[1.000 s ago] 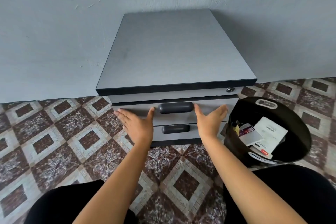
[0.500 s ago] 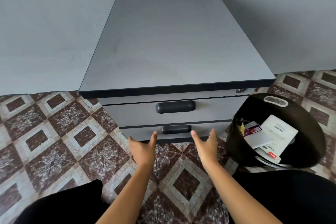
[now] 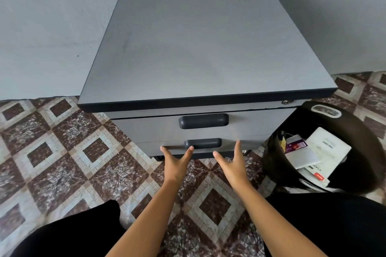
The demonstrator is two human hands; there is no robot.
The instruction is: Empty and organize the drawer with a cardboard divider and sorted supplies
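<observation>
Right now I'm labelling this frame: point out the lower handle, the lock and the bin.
lower handle (image 3: 203,143), head view, middle of its dark grip.
lock (image 3: 287,102), head view, its metal face.
bin (image 3: 365,142), head view, black inner wall.

So both bare arms are stretching out forward side by side, angling in a bit toward each other as they go. The left forearm (image 3: 146,215) is coming up from the bottom middle and the right forearm (image 3: 271,215) is running in from the lower right. Wrists are looking pretty straight, no real bend. The left hand (image 3: 176,162) is sitting palm down with the fingers straight and bunched, and the left thumb (image 3: 189,150) is sticking out wide toward the other hand. The right hand (image 3: 231,162) is mirroring it, fingers pointing ahead and the right thumb (image 3: 216,154) splaying inward. The two hands are hanging close together but not touching.
</observation>
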